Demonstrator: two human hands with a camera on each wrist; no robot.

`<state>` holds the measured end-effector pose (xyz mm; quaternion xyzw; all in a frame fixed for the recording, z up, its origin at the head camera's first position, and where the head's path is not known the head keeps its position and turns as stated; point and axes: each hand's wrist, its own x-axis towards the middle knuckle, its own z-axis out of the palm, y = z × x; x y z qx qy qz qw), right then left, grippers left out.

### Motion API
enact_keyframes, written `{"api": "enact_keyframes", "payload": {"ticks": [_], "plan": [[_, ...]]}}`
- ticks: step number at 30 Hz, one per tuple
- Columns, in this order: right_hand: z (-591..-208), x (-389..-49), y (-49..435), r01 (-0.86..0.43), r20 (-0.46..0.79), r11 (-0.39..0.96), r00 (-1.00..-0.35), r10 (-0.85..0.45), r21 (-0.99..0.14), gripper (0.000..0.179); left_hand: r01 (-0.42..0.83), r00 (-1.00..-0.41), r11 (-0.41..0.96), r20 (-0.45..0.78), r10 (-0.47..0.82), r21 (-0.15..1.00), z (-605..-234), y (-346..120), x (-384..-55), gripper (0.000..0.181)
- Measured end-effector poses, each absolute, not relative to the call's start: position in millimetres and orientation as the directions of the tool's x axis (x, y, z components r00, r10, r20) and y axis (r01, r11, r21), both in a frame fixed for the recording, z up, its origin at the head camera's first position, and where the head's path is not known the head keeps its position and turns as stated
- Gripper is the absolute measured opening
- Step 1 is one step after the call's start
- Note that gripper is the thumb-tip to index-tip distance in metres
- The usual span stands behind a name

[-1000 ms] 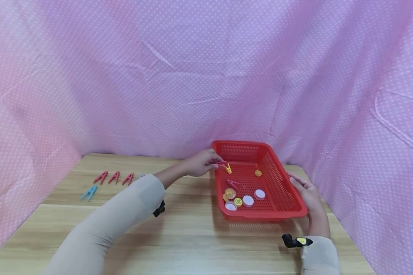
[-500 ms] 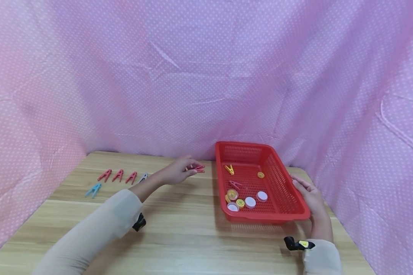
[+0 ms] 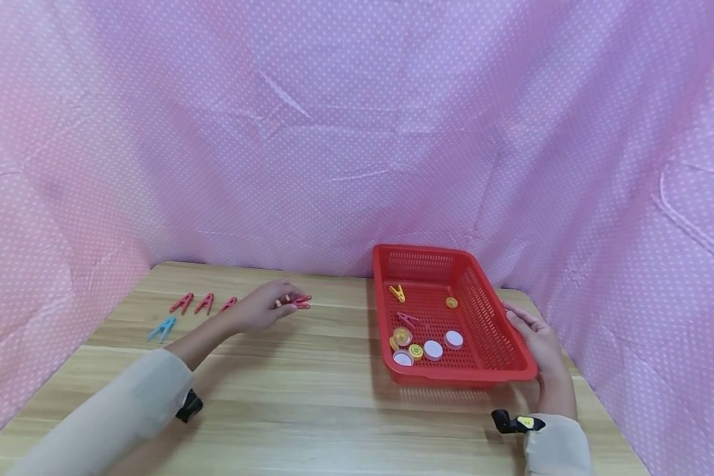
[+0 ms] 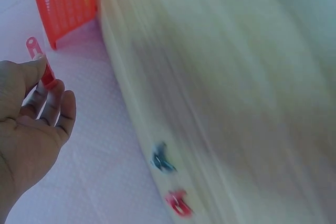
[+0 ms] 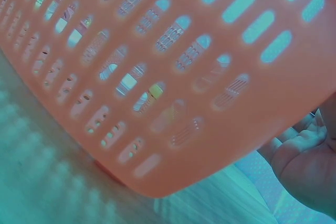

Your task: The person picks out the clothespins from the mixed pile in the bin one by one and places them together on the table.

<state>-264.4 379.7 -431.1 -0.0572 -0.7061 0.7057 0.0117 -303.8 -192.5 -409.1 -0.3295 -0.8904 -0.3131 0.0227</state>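
Observation:
In the head view my left hand (image 3: 262, 309) is over the table's middle left, pinching a red clothespin (image 3: 301, 303) between thumb and fingers. The left wrist view shows that hand (image 4: 31, 124) with the clothespin's end sticking up past the thumb. My right hand (image 3: 537, 340) holds the right side of a red plastic basket (image 3: 452, 374), fingers at its rim. Inside the basket lie a yellow clothespin (image 3: 397, 293), a pink-red clothespin (image 3: 407, 319), white caps (image 3: 433, 350) and several yellow round pieces (image 3: 415, 352).
Red clothespins (image 3: 181, 303) stand in a row at the table's left, partly behind my left hand, with a blue clothespin (image 3: 162, 328) in front. A bluish-grey clothespin (image 4: 161, 160) shows blurred in the left wrist view. Pink dotted cloth (image 3: 357, 132) hangs behind the table.
My left hand has moved from the basket's left rim leftward across the table, still holding the red clothespin. The yellow clothespin lies on the basket floor. My right hand stays on the basket.

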Motion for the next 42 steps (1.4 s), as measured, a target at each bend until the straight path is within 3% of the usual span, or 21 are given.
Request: {"api": "enact_keyframes", "payload": {"ticks": [7, 17, 27, 33, 39, 42], "plan": [[-430.9, -262.5, 377.9, 0.054, -0.053, 0.006, -0.994, 0.095, -0.999, 0.063, 0.616, -0.778, 0.632, 0.240, 0.580, 0.470, -422.3, -233.1, -286.7, 0.025], [-433.6, -262.3, 378.9, 0.053, -0.054, -0.012, -0.993, 0.101, -0.999, 0.056, 0.723, -0.686, 0.610, 0.230, 0.691, 0.324, -434.6, -278.8, -275.1, 0.018], [-434.9, -262.5, 380.1, 0.043, -0.047, -0.047, -0.995, 0.089, -0.998, 0.050, 0.752, -0.651, 0.596, 0.176, 0.739, 0.282, -432.6, -293.7, -272.6, 0.030], [-434.1, -262.2, 379.6, 0.050, -0.052, -0.025, -0.994, 0.095, -0.998, 0.056, 0.718, -0.684, 0.616, 0.161, 0.712, 0.325, -428.2, -295.0, -272.1, 0.032], [-432.9, -263.8, 379.4, 0.040, -0.042, -0.031, -0.995, 0.092, -0.999, 0.057, 0.578, -0.744, 0.653, -0.013, 0.668, 0.489, -424.6, -296.0, -267.9, 0.045], [-433.2, -264.6, 379.0, 0.033, -0.037, -0.042, -0.995, 0.088, -0.999, 0.057, 0.539, -0.759, 0.677, -0.060, 0.648, 0.501, -425.2, -295.1, -265.8, 0.045]]}}
